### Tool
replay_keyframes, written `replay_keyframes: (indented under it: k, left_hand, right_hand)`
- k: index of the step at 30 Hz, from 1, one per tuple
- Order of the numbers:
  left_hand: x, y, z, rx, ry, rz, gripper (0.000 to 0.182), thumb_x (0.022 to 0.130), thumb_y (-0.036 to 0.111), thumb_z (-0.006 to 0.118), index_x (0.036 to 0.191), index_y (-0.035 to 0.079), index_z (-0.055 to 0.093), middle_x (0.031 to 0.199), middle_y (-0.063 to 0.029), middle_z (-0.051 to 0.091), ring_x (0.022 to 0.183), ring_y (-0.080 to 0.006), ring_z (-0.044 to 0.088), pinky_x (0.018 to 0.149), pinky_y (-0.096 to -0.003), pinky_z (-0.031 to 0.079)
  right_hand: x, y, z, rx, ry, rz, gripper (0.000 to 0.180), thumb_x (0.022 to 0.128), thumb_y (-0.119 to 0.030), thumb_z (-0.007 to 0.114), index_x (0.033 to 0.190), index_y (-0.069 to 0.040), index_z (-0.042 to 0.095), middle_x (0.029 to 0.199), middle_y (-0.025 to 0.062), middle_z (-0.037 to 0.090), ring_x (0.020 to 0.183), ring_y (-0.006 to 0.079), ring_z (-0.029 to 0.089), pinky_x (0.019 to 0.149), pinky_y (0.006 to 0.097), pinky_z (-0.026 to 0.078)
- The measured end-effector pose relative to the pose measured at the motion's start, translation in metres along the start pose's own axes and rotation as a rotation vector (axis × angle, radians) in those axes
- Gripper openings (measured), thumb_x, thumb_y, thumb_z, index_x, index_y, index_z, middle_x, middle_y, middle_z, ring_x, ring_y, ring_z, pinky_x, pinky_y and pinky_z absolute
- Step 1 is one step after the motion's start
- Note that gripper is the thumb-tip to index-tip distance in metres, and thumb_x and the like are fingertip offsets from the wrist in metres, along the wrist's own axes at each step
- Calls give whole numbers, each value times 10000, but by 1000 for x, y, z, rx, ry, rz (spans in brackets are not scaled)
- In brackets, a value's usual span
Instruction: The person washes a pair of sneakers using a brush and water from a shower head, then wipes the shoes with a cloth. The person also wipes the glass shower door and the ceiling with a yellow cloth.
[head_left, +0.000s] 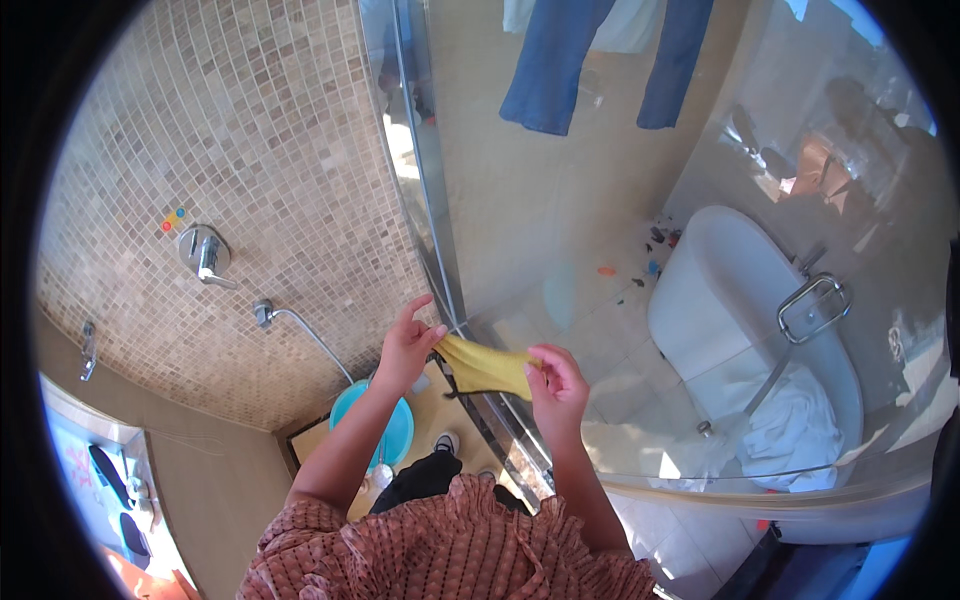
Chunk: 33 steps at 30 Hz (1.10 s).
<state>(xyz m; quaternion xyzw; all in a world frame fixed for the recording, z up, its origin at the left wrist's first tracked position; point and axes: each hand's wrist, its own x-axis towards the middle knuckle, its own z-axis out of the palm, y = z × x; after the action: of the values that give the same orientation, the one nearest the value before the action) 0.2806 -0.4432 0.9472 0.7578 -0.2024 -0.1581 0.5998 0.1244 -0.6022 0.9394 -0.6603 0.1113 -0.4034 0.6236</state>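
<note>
A small yellow cloth with a dark edge is stretched between my two hands at chest height. My left hand pinches its upper left corner, the index finger pointing away from the cloth. At the right end, my right hand grips the cloth between thumb and fingers, with the fingers curled. Below my left forearm, a turquoise basin stands on the floor; the arm hides part of it. What the basin holds is mostly hidden.
A shower valve and metal hose are on the mosaic wall at left. Right of me stands a glass panel with a metal handle. Beyond it are a white bathtub, bundled white fabric and hanging blue trousers.
</note>
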Motion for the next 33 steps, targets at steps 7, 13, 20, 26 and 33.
replay_keyframes:
  k: [7, 13, 20, 26, 33]
  left_hand:
    - [8, 19, -8, -380, -216, 119, 261, 839, -10, 630, 1091, 36, 581, 990, -29, 606, 916, -110, 570, 815, -254, 481]
    - [24, 18, -5, -439, -428, 239, 458, 767, -125, 658, 1165, 28, 490, 1024, -53, 585, 965, -145, 593, 849, -289, 515]
    - [55, -43, 2, -536, -668, -521, 453, 906, 414, 547, 1174, 50, 519, 1025, -96, 602, 933, -189, 610, 792, -316, 508]
    - [60, -78, 17, -919, -923, -705, 518, 933, 491, 459, 1203, 58, 539, 1115, -56, 623, 1034, -179, 595, 881, -313, 461]
    - [111, -102, -12, -881, -665, -516, 370, 883, 270, 630, 1193, 80, 560, 1111, -29, 621, 1018, -156, 585, 880, -359, 436]
  right_hand:
    - [2, -30, -1, -406, 22, -305, 316, 744, 85, 614, 1036, -31, 645, 1008, 138, 595, 912, 268, 616, 773, 309, 489]
    - [11, -39, 8, -436, 74, -332, 307, 726, 104, 601, 992, -36, 663, 950, 119, 594, 862, 242, 610, 752, 296, 484]
    - [33, -31, 33, -421, 73, -259, 302, 709, 136, 571, 944, -28, 666, 941, 97, 580, 859, 193, 598, 733, 264, 473]
    - [53, -12, 65, -376, -32, -68, 265, 743, 137, 571, 946, -11, 656, 1009, 84, 549, 909, 154, 577, 765, 232, 478]
    - [85, 11, 99, -236, -45, 62, 243, 757, 98, 597, 959, -21, 662, 1006, 77, 531, 919, 153, 575, 733, 228, 486]
